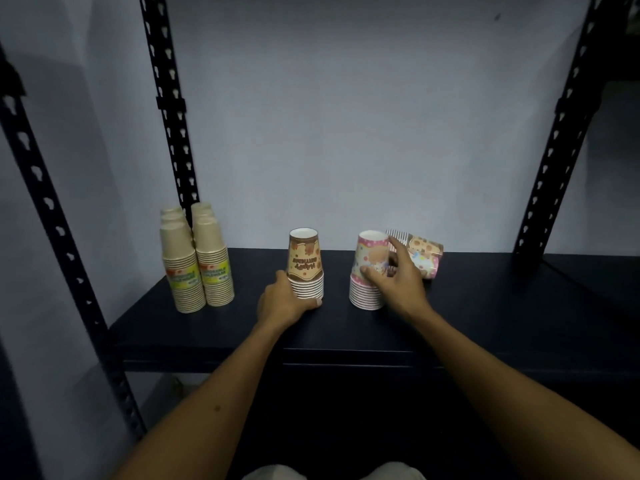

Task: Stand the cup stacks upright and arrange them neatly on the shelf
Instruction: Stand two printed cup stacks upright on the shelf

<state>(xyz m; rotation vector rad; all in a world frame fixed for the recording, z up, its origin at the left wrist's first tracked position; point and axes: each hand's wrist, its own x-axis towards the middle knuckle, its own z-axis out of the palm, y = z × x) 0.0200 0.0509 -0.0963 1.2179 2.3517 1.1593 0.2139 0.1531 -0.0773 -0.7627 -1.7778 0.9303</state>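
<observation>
A brown "Happy Birthday" cup stack (304,261) stands rim-down at the middle of the dark shelf (502,306). My left hand (284,301) grips its lower rims from the left. To its right a pink cup stack (369,268) also stands rim-down, and my right hand (398,275) wraps around its right side. Behind my right hand two more stacks lie on their sides near the wall: a brown patterned stack (420,244) on top and a pink one (427,266) under it.
Several plain beige cup stacks (197,265) with green-yellow labels stand upright in a tight group at the shelf's left end. Black slotted uprights (169,109) frame the shelf on both sides. A pale wall closes the back.
</observation>
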